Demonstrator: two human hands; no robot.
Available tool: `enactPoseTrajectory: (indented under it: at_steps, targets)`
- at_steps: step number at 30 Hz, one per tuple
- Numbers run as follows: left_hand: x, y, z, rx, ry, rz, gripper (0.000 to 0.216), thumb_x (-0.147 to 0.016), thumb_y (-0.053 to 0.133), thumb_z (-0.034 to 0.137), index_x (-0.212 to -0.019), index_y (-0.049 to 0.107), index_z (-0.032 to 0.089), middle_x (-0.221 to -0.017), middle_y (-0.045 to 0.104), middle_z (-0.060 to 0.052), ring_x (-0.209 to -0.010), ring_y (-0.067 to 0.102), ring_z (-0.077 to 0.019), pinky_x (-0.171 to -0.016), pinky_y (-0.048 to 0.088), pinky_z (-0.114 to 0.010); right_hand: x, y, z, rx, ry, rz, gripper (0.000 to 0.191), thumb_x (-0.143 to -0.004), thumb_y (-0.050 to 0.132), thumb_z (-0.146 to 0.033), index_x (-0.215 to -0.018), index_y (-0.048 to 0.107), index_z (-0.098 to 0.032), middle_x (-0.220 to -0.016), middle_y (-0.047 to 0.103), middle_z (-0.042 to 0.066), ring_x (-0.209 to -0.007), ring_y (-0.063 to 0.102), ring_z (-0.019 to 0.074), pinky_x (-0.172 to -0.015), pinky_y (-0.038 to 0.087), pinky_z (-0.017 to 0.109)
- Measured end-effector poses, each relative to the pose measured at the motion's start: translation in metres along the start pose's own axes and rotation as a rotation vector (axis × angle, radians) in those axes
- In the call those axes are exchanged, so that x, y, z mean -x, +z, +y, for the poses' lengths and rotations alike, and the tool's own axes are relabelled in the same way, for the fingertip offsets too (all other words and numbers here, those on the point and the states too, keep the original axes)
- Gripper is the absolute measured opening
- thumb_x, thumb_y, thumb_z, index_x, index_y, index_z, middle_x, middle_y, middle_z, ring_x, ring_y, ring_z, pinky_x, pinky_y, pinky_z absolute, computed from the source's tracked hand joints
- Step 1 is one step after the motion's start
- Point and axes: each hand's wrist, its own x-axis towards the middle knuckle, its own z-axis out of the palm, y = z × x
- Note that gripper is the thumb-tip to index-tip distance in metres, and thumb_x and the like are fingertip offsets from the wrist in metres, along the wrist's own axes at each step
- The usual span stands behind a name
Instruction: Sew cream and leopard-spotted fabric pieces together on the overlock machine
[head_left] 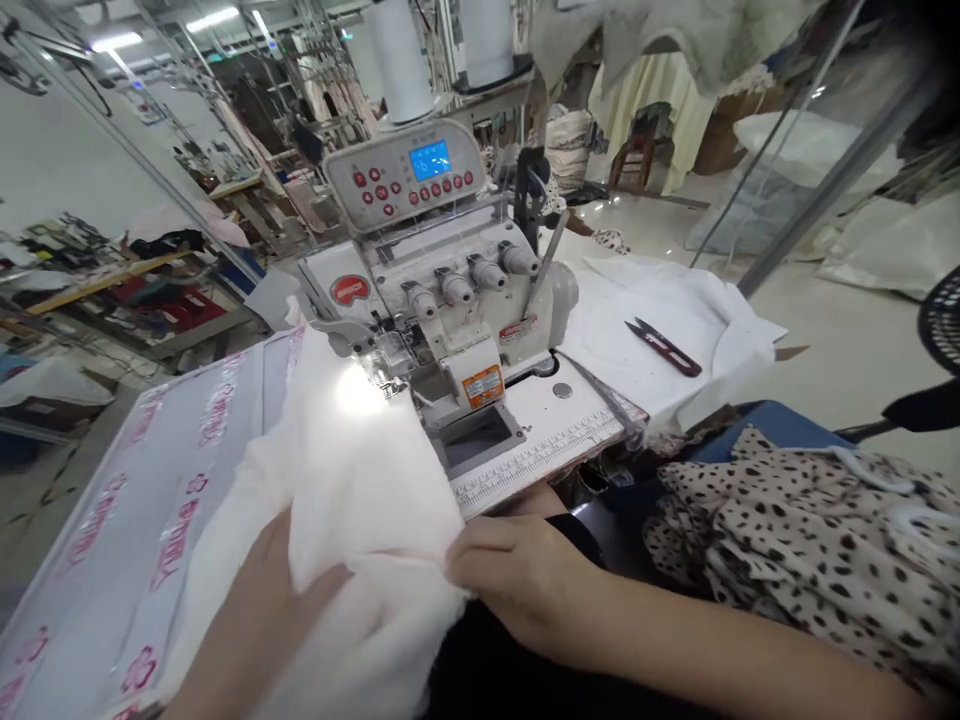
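Observation:
White fabric (360, 490) spreads from beneath the needle area of an overlock sewing machine (450, 290) down toward my lap. My right hand (525, 575) pinches the fabric's right edge, just below the ruler-marked front of the machine bed. On the left, my left hand (262, 600) is wrapped in the cloth, its thumb over a fold and its other fingers hidden under the fabric. The machine's lamp brightly lights the cloth by the presser foot (390, 380). My left hand is somewhat blurred.
Thread snips (667, 350) lie on white cloth (622, 300) right of the machine. Spotted fabric (795, 540) is heaped at the right, near a black fan (941, 320). A plastic-covered table surface (180, 480) extends left. Thread cones (401, 60) stand behind the control panel (405, 175).

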Motion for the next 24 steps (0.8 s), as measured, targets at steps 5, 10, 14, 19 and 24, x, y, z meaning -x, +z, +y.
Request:
enactPoseTrajectory:
  at_steps: [5,10,14,19,24]
  targets:
    - [0.0,-0.015,-0.003,-0.011,-0.009,-0.129,0.04,-0.081,0.036,0.049,-0.102,0.054,0.02,-0.101,0.062,-0.008,-0.097,0.057,-0.0272,-0.082,0.045,-0.038,-0.01,0.003,0.011,-0.027,0.006,0.048,0.022,-0.083,0.038,-0.003,-0.08,0.056,-0.017,-0.081,0.058,0.005,-0.074,0.055,0.0119,-0.063,0.042,0.019]
    - [-0.012,-0.053,0.0,0.031,0.007,0.036,0.029,-0.077,0.041,0.049,-0.084,0.057,0.026,-0.082,0.065,-0.002,-0.076,0.061,-0.0232,-0.063,0.047,-0.031,-0.026,-0.002,0.019,-0.095,0.003,0.073,0.022,-0.083,0.039,-0.004,-0.084,0.056,-0.017,-0.087,0.059,0.006,-0.079,0.057,0.0131,-0.067,0.045,0.021]
    - [-0.022,-0.066,0.001,0.005,0.073,0.128,0.024,-0.077,0.041,0.046,-0.075,0.053,0.025,-0.071,0.062,-0.001,-0.068,0.059,-0.0227,-0.057,0.044,-0.03,-0.037,-0.009,0.025,-0.124,0.01,0.107,0.023,-0.081,0.04,-0.004,-0.088,0.057,-0.017,-0.089,0.059,0.005,-0.081,0.057,0.0132,-0.07,0.046,0.022]
    - [-0.036,-0.073,-0.002,-0.066,0.17,0.21,0.018,-0.076,0.042,0.04,-0.072,0.051,0.025,-0.072,0.06,-0.002,-0.069,0.058,-0.0226,-0.057,0.042,-0.03,-0.056,-0.016,0.033,-0.18,-0.036,0.179,0.024,-0.079,0.039,-0.002,-0.084,0.058,-0.016,-0.084,0.058,0.005,-0.077,0.057,0.0132,-0.068,0.047,0.023]
    - [-0.07,-0.083,-0.011,-0.124,0.228,0.245,0.022,-0.075,0.041,0.039,-0.08,0.056,0.024,-0.081,0.06,-0.004,-0.078,0.057,-0.0248,-0.067,0.043,-0.033,-0.079,-0.018,0.042,-0.178,-0.038,0.205,0.025,-0.076,0.043,0.0,-0.083,0.06,-0.017,-0.083,0.06,0.004,-0.079,0.058,0.0139,-0.069,0.047,0.024]
